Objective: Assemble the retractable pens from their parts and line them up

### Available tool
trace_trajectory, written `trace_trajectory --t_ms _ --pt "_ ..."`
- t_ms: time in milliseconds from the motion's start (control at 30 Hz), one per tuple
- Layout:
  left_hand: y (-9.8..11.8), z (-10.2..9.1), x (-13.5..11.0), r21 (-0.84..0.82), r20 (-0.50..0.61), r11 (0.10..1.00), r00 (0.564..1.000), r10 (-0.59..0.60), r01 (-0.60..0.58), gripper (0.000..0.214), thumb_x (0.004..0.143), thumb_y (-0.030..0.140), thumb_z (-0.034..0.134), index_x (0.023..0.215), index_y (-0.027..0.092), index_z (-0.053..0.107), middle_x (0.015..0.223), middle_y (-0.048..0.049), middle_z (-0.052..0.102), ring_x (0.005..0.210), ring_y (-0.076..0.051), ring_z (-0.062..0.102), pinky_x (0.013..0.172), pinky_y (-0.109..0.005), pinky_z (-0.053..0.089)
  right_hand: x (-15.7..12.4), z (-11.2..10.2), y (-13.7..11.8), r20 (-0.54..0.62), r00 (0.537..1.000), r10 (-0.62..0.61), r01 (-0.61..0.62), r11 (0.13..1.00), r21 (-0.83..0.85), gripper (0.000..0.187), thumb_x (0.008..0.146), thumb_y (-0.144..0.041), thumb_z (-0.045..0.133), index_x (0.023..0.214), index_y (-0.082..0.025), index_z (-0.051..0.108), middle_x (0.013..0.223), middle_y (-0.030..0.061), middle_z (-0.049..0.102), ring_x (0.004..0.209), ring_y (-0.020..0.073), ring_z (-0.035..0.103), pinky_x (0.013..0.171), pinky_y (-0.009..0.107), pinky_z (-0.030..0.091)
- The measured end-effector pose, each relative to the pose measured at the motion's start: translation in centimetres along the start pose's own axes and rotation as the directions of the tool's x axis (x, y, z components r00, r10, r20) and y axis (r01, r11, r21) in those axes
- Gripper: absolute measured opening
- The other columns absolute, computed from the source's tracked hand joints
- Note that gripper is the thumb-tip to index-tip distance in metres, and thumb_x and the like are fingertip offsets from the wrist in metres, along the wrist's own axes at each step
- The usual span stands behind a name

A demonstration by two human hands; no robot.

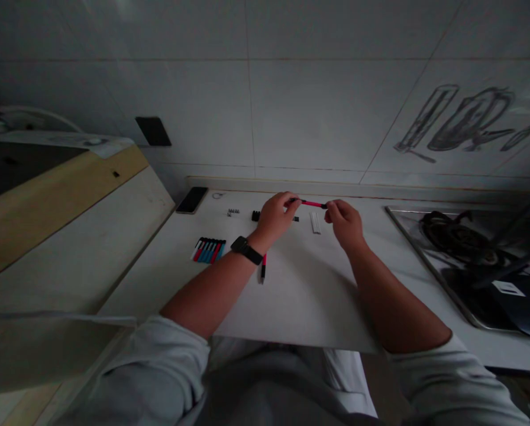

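A red pen with black ends point(313, 203) is stretched level between my two hands above the far part of the counter. My left hand point(279, 212), with a dark watch on its wrist, pinches the pen's left end. Fingers of my right hand point(343, 222) close on its right end. Below my left forearm lies another red and black pen point(264, 271), partly hidden by the wrist. Thin white refills or tubes point(315, 223) rest between the hands. Small black parts point(255, 216) sit just left of my left hand, partly covered by it.
A row of coloured pen barrels point(209, 250) lies on the left of the white counter point(300, 307). Behind are small springs point(233, 212) and a phone point(193, 200). At the right is a gas stove point(462, 236); a slanted board point(127, 219) bounds the left.
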State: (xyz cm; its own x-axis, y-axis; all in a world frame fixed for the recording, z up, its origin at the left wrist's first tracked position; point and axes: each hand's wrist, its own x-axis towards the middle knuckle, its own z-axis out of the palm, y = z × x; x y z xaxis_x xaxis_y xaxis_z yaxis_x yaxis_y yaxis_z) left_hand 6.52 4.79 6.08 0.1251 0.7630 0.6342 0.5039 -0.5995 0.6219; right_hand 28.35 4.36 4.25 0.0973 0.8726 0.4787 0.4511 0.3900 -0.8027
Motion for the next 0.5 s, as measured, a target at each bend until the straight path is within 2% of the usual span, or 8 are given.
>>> trace_trajectory --t_ms 133,233,300,367,500 --pt "1.1 3.7 3.5 -0.051 0.043 0.995 0.995 0.088 -0.086 0.011 0.101 0.026 0.063 0.102 0.021 0.073 0.102 -0.0051 0.076 0.09 -0.015 0.067 0.087 -0.03 0.053 1.5 -2.6 1.0 -0.18 0.983 0.04 -0.035 0.999 0.033 0.038 0.096 -0.053 0.056 0.074 -0.022 0.062 0.062 -0.0016 0.058 0.059 0.0148 0.052 0.061 0.028 0.04" --pt "0.3 4.7 4.7 -0.046 0.119 0.989 0.983 0.143 -0.139 0.011 0.101 0.027 0.064 0.102 0.021 0.074 0.101 -0.0054 0.074 0.091 -0.016 0.067 0.085 -0.03 0.052 1.9 -3.4 2.0 -0.195 0.98 0.048 -0.05 0.999 -0.004 0.041 0.096 -0.055 0.055 0.072 -0.022 0.061 0.062 -0.0007 0.058 0.06 0.0153 0.052 0.062 0.029 0.041" --pt "-0.9 4.2 5.0 -0.019 0.176 0.982 0.966 0.187 -0.187 0.012 0.101 0.027 0.065 0.101 0.02 0.075 0.101 -0.0061 0.074 0.092 -0.017 0.066 0.087 -0.031 0.052 1.8 -3.2 2.5 -0.152 0.987 0.043 -0.051 0.997 -0.049 0.042 0.096 -0.055 0.055 0.071 -0.022 0.061 0.064 0.0004 0.059 0.062 0.0158 0.053 0.064 0.029 0.042" --pt "-2.2 2.9 4.9 0.021 0.241 0.974 0.946 0.215 -0.226 0.015 0.1 0.03 0.066 0.101 0.02 0.077 0.099 -0.0059 0.074 0.093 -0.018 0.067 0.09 -0.033 0.051 1.5 -2.4 2.8 -0.081 0.996 0.043 -0.048 0.997 -0.056 0.04 0.095 -0.055 0.055 0.074 -0.022 0.063 0.066 0.0012 0.062 0.064 0.0164 0.055 0.066 0.03 0.044" --pt "-4.0 -1.6 3.4 0.1 0.33 0.963 0.921 0.205 -0.25 0.017 0.1 0.033 0.065 0.104 0.022 0.078 0.101 -0.0056 0.074 0.097 -0.02 0.068 0.091 -0.034 0.052 0.2 0.4 2.5 0.107 0.991 0.082 -0.088 0.995 0.054 0.037 0.092 -0.056 0.059 0.091 -0.021 0.068 0.073 0.0022 0.066 0.068 0.0173 0.059 0.067 0.03 0.047"
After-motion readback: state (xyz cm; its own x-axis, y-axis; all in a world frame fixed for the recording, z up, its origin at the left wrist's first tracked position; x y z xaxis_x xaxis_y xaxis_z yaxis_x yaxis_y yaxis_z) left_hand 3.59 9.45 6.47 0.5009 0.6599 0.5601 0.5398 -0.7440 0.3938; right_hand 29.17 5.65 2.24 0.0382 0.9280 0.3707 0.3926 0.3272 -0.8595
